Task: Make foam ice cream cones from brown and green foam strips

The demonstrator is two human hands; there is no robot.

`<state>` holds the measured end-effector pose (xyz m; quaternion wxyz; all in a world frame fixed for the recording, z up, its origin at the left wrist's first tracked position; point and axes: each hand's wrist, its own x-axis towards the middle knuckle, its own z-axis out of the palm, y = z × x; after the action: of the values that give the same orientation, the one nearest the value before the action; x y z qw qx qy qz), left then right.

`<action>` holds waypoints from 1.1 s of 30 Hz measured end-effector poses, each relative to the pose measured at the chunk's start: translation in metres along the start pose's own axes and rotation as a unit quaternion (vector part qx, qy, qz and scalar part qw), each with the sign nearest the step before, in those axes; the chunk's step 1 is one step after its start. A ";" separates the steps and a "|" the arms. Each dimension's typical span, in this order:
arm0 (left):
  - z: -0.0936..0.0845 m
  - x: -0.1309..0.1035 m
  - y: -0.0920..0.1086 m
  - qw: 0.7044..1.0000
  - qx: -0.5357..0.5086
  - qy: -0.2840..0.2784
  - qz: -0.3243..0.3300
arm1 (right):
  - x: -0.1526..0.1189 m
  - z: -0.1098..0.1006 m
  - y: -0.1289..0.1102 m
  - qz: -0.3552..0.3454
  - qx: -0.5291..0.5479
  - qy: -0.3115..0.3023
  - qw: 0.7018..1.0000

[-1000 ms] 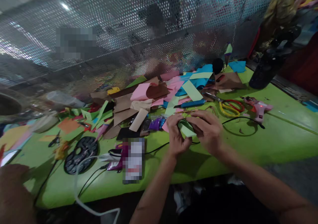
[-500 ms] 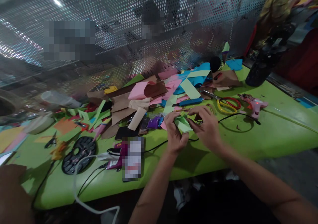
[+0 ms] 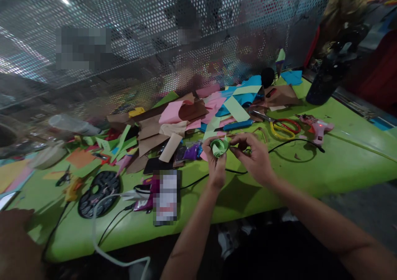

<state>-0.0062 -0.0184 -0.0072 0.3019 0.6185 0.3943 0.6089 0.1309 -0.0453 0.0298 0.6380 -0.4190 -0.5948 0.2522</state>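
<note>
1. Head view, left hand: The left hand (image 3: 216,168) holds a rolled light green paper (image 3: 219,147), its fingers curled around the outer side and the thumb low against it. The grip is narrow, closed on the roll.

2. Head view, right hand: The right hand (image 3: 257,158) is at the other side of the roll, thumb and fingertips drawn close together near its edge. I cannot tell whether they pinch it.

3. Head view, the roll: It is raised above the green table (image 3: 279,201), between the two hands, with its spiral end facing up toward the camera.

4. Head view, right side: Scissors (image 3: 265,117) with red and yellow handles lie beyond the right hand. A pink glue gun (image 3: 319,128) is to their right, and a dark bottle (image 3: 321,83) stands near the far edge.

5. Head view, behind the hands: Pink, brown, blue and green paper pieces (image 3: 173,112) overlap in a heap before a perforated metal panel (image 3: 149,44). A blue tool (image 3: 238,125) lies at the heap's near edge, and a purple packet (image 3: 192,151) is near the left hand.

6. Head view, left side: A black round tray (image 3: 104,205) sits beside a yellow glue gun (image 3: 73,190). A white cable (image 3: 94,226) curves across the tray's edge.
</note>
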 end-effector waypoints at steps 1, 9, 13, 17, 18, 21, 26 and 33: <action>0.001 0.001 0.000 1.000 -0.005 0.007 -0.006 | 0.000 0.000 -0.001 0.011 0.007 -0.003 1.000; -0.003 -0.002 0.000 0.997 0.047 -0.026 0.053 | 0.003 0.002 -0.007 0.100 0.045 -0.024 0.994; -0.004 -0.001 0.002 0.981 0.116 -0.044 0.147 | 0.004 0.003 -0.008 0.134 0.042 -0.006 0.990; -0.006 0.001 0.003 0.964 0.156 -0.053 0.211 | 0.001 0.002 -0.008 0.105 0.007 0.014 0.994; -0.006 0.001 0.003 0.960 0.164 -0.051 0.221 | 0.001 0.002 -0.008 0.087 -0.011 0.019 0.996; -0.007 0.001 0.003 0.951 0.177 -0.050 0.250 | -0.002 0.001 -0.008 0.035 -0.071 0.036 0.996; -0.007 0.002 0.004 0.943 0.192 -0.052 0.268 | -0.005 0.002 -0.008 -0.024 -0.113 0.047 0.992; -0.007 0.001 0.005 0.940 0.200 -0.041 0.275 | -0.008 0.002 -0.011 -0.075 -0.195 0.019 0.978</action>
<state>-0.0124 -0.0208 -0.0014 0.0090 0.7751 0.3101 0.5505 0.1260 -0.0568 0.0348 0.5723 -0.4938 -0.6504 0.0751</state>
